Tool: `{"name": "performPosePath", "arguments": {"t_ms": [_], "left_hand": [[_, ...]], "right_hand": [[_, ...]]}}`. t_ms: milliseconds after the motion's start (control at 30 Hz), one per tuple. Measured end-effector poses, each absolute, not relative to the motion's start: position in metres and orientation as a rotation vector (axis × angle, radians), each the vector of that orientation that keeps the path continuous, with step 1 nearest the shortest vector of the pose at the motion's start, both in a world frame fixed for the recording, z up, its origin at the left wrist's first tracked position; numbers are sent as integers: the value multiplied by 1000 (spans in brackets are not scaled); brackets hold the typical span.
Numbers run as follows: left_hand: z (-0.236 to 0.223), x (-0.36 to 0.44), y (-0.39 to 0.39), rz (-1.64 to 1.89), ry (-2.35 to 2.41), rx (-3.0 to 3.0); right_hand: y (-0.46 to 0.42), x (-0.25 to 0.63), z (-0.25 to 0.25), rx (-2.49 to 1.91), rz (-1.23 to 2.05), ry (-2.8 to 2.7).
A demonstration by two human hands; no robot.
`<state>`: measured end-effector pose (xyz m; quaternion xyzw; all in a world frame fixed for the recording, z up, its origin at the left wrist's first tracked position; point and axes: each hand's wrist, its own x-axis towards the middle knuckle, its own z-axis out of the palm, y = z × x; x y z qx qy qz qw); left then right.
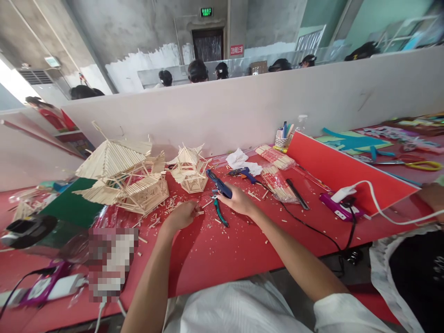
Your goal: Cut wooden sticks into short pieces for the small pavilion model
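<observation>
My right hand is wrapped round a dark blue hand tool; its exact kind is unclear. To its left, my left hand is closed low over the table, with a short wooden stick at its fingertips. Between the hands lies a pair of teal-handled pliers. Just beyond them stands a small pavilion model built of thin wooden sticks. A larger stick pavilion model, with a ribbed roof, is at its left. Cut stick bits are scattered about both hands.
Behind my right hand lie a blue glue gun, white tissue and bagged sticks. A red board and a purple power strip are at the right, near a neighbour's arm. A white partition runs behind.
</observation>
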<state>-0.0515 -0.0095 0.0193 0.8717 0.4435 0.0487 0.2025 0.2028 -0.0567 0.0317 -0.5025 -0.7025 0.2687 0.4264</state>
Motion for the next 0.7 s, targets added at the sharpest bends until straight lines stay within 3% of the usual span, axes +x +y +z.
{"name": "performPosePath", "arguments": {"t_ms": [233, 433, 700], "left_hand": [[17, -31, -14, 617, 997, 2115], [16, -9, -23, 801, 895, 1809], [21, -4, -30, 874, 876, 1739]], "right_hand": [[-57, 193, 26, -1113, 921, -1576], [-57, 181, 21, -1112, 767, -1592], [-49, 183, 9, -1121, 799, -1549]]}}
